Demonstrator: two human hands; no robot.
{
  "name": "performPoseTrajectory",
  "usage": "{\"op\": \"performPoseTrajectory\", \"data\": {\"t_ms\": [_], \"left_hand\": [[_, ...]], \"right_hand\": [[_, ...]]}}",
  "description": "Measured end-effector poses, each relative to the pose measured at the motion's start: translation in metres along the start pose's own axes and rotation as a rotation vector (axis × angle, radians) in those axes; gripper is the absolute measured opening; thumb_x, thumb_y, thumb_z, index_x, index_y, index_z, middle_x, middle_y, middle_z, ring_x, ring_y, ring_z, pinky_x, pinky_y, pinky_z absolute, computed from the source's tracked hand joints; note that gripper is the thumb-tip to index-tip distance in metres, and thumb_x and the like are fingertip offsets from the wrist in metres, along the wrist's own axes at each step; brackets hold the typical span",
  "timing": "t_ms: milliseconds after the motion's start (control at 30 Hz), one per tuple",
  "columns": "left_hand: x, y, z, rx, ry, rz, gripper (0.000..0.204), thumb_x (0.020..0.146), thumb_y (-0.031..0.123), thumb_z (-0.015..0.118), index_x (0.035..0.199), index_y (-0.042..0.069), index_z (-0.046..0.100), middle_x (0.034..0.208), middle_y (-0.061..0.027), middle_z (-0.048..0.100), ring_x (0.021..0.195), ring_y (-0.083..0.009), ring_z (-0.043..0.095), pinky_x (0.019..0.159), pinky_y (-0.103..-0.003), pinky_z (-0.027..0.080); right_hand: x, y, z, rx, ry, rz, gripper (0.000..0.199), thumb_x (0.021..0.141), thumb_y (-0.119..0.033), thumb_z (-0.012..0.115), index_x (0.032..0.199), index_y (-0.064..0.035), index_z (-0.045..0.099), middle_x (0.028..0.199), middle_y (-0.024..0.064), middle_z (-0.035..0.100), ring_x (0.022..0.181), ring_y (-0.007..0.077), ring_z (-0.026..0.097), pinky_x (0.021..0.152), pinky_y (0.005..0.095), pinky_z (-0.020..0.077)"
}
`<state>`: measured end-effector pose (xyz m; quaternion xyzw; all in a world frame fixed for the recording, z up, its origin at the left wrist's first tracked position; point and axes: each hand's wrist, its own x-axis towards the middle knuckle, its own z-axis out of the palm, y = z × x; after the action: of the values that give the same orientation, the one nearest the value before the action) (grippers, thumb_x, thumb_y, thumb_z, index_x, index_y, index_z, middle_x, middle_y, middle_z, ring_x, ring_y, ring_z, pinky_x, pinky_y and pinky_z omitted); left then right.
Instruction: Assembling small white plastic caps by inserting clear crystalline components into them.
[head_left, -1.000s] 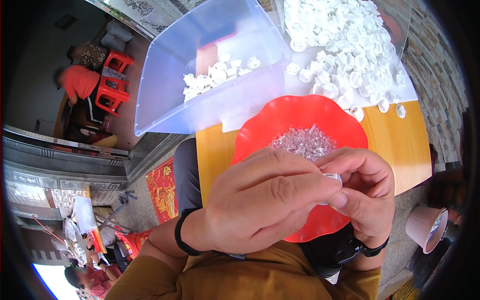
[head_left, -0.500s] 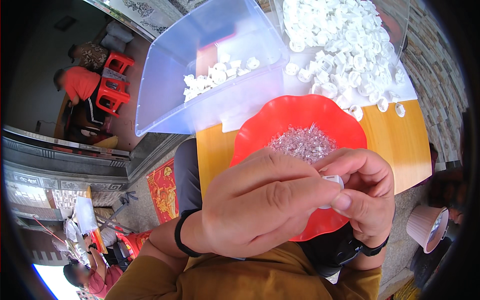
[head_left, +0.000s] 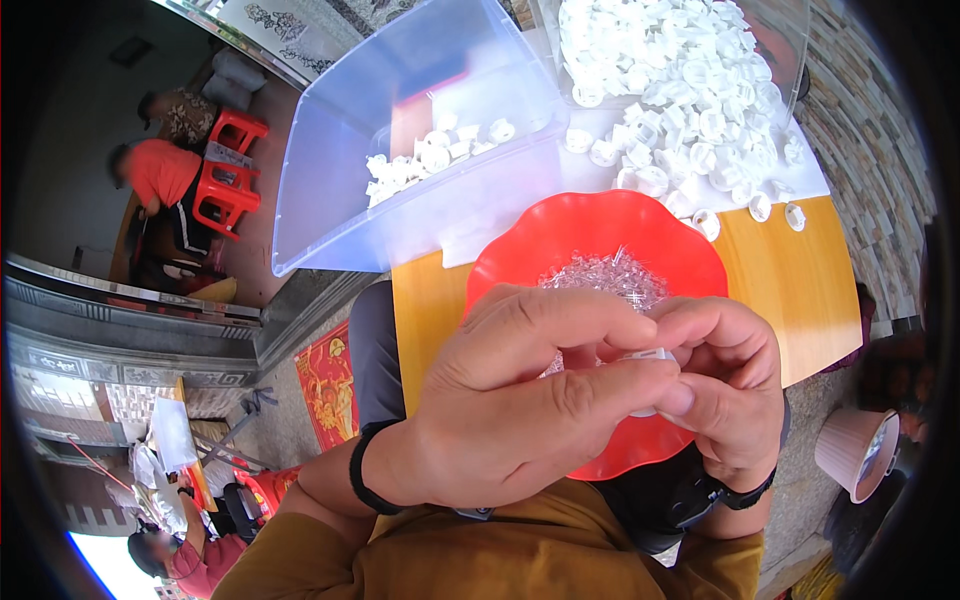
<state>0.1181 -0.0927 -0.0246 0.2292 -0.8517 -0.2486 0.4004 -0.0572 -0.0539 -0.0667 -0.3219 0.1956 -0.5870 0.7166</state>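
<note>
Pinching a white plastic part (head_left: 651, 354) over a red scalloped bowl (head_left: 595, 215), the right hand (head_left: 735, 385) sits to its right; the left hand (head_left: 515, 410), index spread away, overlaps it thumb-first.

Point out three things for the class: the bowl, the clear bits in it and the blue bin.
Bowl (head_left: 560, 225): head view, bare upper wall.
Clear bits (head_left: 617, 277): head view, middle of the heap.
Blue bin (head_left: 475, 205): head view, near wall.
</note>
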Motion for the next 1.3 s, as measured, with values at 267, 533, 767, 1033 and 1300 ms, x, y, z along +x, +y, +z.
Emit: {"op": "performPoseTrajectory", "data": {"t_ms": [267,533,767,1033,1300], "left_hand": [[-0.004,-0.007,-0.003,-0.113,-0.099,0.01,0.026,0.073,-0.005,0.063,0.098,0.003,0.064,0.099,-0.0117,0.057,0.078,-0.0161,0.055,0.064,-0.026,0.045],[0.005,-0.001,-0.013,-0.159,-0.138,-0.154,0.017,0.077,0.0,0.061,0.095,0.001,0.061,0.094,-0.0108,0.056,0.079,-0.016,0.053,0.068,-0.026,0.042],[0.013,0.003,-0.013,-0.137,-0.163,-0.208,0.014,0.075,0.0,0.064,0.088,0.002,0.061,0.082,-0.0073,0.057,0.075,-0.0165,0.052,0.065,-0.026,0.041],[0.012,0.001,-0.01,-0.011,-0.153,-0.076,0.013,0.072,-0.001,0.066,0.085,0.003,0.062,0.079,-0.0078,0.058,0.071,-0.017,0.053,0.061,-0.027,0.042],[0.01,0.001,-0.009,-0.07,-0.143,-0.151,0.013,0.075,0.0,0.062,0.088,0.002,0.061,0.082,-0.0079,0.056,0.072,-0.0152,0.051,0.064,-0.025,0.042]], "right_hand": [[0.0,-0.001,-0.002,0.042,-0.016,0.076,0.025,0.078,0.008,0.06,0.104,0.0065,0.056,0.096,0.0113,0.062,0.089,0.014,0.06,0.077,0.0247,0.0478],[0.001,-0.004,-0.001,0.0,-0.016,0.07,0.025,0.081,0.002,0.061,0.105,0.0062,0.056,0.094,0.0106,0.063,0.087,0.0136,0.06,0.076,0.0246,0.0481],[0.0,0.0,0.001,0.032,0.026,0.02,0.029,0.08,-0.003,0.064,0.107,0.006,0.057,0.092,0.0103,0.064,0.083,0.014,0.062,0.074,0.0251,0.0499],[0.0,0.004,-0.003,0.044,0.01,0.04,0.029,0.081,-0.009,0.065,0.106,0.0055,0.059,0.091,0.0113,0.064,0.082,0.0155,0.062,0.073,0.0269,0.0508],[-0.001,0.002,0.007,0.102,0.062,0.095,0.031,0.089,-0.014,0.056,0.112,0.0049,0.056,0.096,0.0112,0.063,0.085,0.0145,0.06,0.078,0.027,0.0482]]}}
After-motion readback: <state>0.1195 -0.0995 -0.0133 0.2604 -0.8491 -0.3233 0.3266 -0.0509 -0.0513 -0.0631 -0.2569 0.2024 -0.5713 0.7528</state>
